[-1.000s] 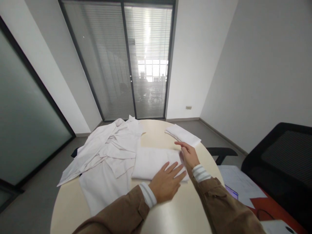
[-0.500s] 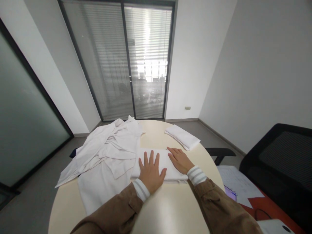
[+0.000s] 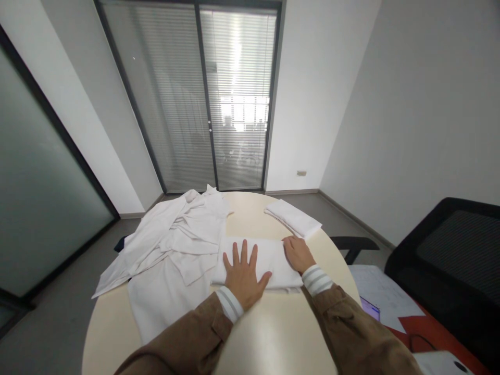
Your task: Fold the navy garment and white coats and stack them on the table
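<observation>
A folded white cloth (image 3: 269,260) lies flat on the round cream table (image 3: 273,333) in front of me. My left hand (image 3: 246,278) rests on it with the palm down and the fingers spread. At the cloth's far right corner, my right hand (image 3: 299,254) has its fingers curled closed on the edge; the fingertips are partly hidden. To the left spreads a heap of rumpled white garments (image 3: 175,234), its near part hanging toward the table's front. Another folded white cloth (image 3: 295,217) sits near the table's right back edge.
A black mesh chair (image 3: 449,260) stands at the right, its armrest (image 3: 355,244) close to the table. Beside it are papers (image 3: 375,291), a purple item (image 3: 370,308) and a red surface (image 3: 429,328). Behind the table is a glass partition with blinds (image 3: 242,67).
My right hand has slid right from the cloth's top to its right corner, and its stretched fingers have curled in. My left hand stays flat on the cloth.
</observation>
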Demonstrator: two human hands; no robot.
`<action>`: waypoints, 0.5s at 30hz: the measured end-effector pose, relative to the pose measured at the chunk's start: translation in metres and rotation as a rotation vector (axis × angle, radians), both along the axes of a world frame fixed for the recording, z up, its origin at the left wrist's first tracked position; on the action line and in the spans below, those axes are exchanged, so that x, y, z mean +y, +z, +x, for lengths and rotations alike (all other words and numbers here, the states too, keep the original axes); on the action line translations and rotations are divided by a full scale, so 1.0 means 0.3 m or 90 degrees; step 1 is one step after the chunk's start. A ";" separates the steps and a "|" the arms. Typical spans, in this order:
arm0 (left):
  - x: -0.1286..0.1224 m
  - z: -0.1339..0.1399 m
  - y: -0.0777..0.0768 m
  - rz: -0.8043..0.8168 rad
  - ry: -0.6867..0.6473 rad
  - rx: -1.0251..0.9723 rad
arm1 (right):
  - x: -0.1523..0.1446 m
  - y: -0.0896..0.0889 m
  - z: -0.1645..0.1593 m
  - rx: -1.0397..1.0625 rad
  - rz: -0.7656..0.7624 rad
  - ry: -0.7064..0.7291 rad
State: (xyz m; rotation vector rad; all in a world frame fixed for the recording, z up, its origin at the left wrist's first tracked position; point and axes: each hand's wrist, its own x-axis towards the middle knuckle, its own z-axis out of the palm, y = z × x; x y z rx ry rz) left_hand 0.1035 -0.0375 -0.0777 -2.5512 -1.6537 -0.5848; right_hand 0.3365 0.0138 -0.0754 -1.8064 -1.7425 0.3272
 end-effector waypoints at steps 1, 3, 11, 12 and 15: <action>0.000 -0.001 0.001 -0.006 0.001 0.000 | 0.005 -0.004 0.024 0.039 -0.005 0.018; 0.001 -0.001 0.004 -0.015 0.002 0.002 | 0.011 -0.015 0.072 0.135 -0.024 0.066; 0.003 -0.001 0.011 -0.033 -0.001 0.011 | 0.006 -0.028 0.131 0.317 -0.083 0.218; 0.002 -0.001 0.014 -0.035 -0.003 0.009 | 0.005 -0.021 0.125 0.305 -0.073 0.214; -0.004 0.000 0.024 -0.038 -0.007 0.001 | 0.004 0.006 0.107 0.280 -0.047 0.203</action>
